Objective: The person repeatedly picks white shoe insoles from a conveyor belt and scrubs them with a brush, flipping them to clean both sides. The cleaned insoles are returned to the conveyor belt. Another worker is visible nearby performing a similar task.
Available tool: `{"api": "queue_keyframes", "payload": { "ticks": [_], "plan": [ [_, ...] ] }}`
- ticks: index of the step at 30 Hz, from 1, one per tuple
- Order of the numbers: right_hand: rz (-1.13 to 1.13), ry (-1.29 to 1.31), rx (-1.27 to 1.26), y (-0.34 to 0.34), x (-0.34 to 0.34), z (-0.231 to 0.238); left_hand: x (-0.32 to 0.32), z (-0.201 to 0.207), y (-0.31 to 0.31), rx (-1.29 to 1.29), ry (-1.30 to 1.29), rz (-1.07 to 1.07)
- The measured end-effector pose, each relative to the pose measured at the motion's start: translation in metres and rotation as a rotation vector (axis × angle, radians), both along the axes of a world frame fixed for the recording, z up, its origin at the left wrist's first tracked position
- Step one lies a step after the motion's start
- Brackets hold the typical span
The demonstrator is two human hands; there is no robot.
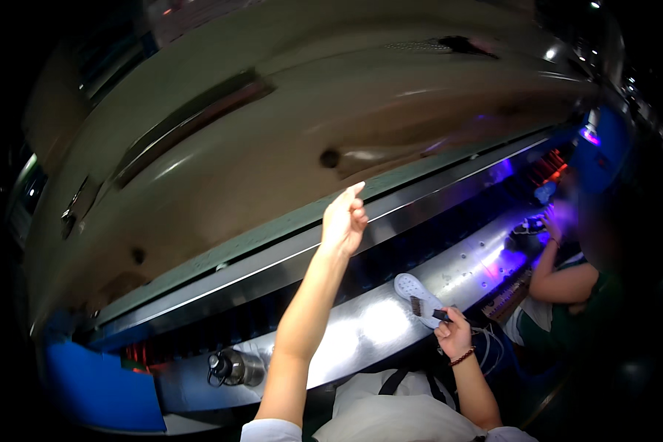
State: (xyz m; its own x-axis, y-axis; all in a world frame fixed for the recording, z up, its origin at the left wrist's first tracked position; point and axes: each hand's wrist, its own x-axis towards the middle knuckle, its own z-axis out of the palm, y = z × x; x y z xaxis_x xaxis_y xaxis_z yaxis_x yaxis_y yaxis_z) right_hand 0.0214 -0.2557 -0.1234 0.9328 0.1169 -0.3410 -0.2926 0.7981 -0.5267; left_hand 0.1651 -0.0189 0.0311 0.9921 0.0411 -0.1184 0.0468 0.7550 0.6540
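My left hand [344, 222] is stretched forward over the metal rail, with the index finger extended and the other fingers loosely curled. Nothing shows in it. Low on the right, my right hand [454, 333] grips the dark handle of a brush [418, 306]. Its brown bristles lie over a pale shoe sole [406, 286] dotted with small marks. That sole rests on the shiny metal ledge [346, 335], tilted toward my right hand.
A dark bottle [241, 367] with a looped lid stands on the ledge at left. Beyond the metal rail [272, 264] is a large beige curved surface [221, 188]. Blue panels [99, 383] flank the ledge. At right, a co-worker's arm [565, 283] reaches toward a dark shoe [527, 226] under purple light.
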Motion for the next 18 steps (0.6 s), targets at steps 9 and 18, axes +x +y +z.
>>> {"api": "queue_keyframes", "payload": {
  "ticks": [9,18],
  "plan": [
    [-0.005,0.002,-0.054,-0.021,0.024,0.011,0.085,0.021,-0.077,0.653,-0.353,-0.076],
    [-0.144,-0.013,-0.057,-0.080,0.051,0.014,0.213,-0.003,-0.153,1.894,-0.679,0.134]
  ]
}}
